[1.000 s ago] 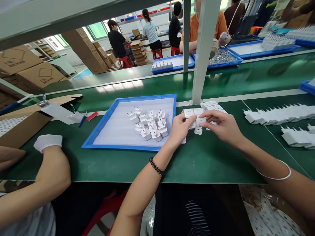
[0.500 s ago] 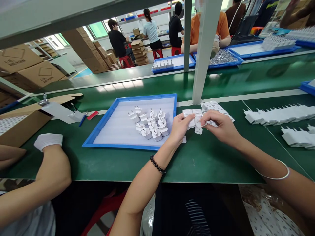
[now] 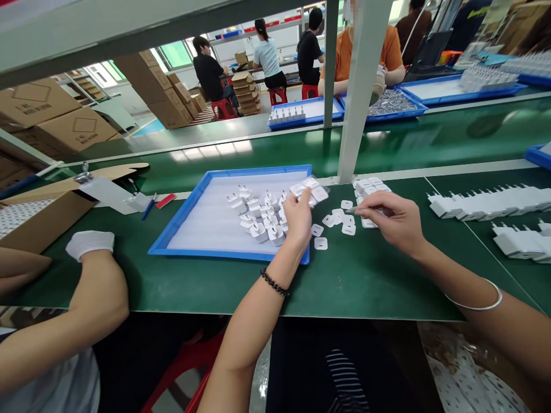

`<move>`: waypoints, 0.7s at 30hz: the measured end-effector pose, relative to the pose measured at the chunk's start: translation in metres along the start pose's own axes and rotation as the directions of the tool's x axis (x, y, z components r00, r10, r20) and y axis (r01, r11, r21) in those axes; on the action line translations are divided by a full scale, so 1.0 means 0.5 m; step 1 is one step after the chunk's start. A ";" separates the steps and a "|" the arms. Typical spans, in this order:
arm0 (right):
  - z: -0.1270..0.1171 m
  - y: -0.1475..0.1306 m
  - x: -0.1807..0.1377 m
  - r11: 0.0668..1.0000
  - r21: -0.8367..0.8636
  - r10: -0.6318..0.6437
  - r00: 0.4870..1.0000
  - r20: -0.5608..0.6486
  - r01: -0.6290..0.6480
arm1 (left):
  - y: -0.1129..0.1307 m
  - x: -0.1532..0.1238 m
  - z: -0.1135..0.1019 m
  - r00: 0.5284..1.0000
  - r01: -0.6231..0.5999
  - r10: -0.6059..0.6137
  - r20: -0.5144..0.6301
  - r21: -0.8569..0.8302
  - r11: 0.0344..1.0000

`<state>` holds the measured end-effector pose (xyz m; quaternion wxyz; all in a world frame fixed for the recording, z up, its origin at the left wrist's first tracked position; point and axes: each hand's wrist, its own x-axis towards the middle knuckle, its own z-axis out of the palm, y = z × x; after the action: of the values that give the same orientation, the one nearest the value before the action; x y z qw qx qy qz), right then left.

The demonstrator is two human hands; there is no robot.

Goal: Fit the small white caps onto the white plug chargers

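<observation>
The left hand [image 3: 299, 217] was closed on a pack of white squares [image 3: 316, 193], its thumb pressed over the near side, held up by the far right corner of the blue tray [image 3: 172, 252]. The right hand [image 3: 391, 221] pinched a thin pale piece [image 3: 353, 209] between thumb and fingers, its tip seen almost edge-on. Below and between the hands, loose white squares [image 3: 321, 243] lay scattered on the desk [image 3: 365, 287], nearer its far edge than its near edge, just right of the tray's right rim. White plugs [image 3: 275, 235] stood bunched towards that rim inside.

The loose squares looked light, thin and stiff, probably smooth plastic that could slide or scuff; opposite edges would seem the safest hold, clear of the flat faces. The pack seemed light too, its squares liable to shift if squeezed at one corner, so a broad hold along its sides would suit it best.
</observation>
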<state>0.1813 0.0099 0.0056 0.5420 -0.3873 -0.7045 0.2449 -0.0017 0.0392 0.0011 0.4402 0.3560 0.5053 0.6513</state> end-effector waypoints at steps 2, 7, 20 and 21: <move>-0.001 0.007 0.001 0.987 0.090 0.130 0.991 0.043 -0.133 | 0.011 0.013 -0.014 0.999 -0.027 0.026 -0.023 -0.018 0.999; 0.006 0.053 0.004 0.932 -0.119 0.360 0.832 0.422 -0.342 | 0.014 0.003 -0.011 0.987 -0.095 0.093 0.128 0.011 0.995; 0.001 0.051 0.018 0.703 0.316 0.593 0.771 0.234 -0.637 | -0.020 -0.038 0.006 0.721 0.004 -0.212 0.660 0.302 0.953; 0.001 0.051 0.018 0.727 0.309 0.582 0.789 0.197 -0.613 | -0.022 -0.040 0.007 0.715 0.022 -0.238 0.658 0.319 0.947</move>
<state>0.1872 0.0321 -0.0090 0.4642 -0.4771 -0.5083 0.5464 0.0108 0.0228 -0.0094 0.5844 0.5953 0.4190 0.3584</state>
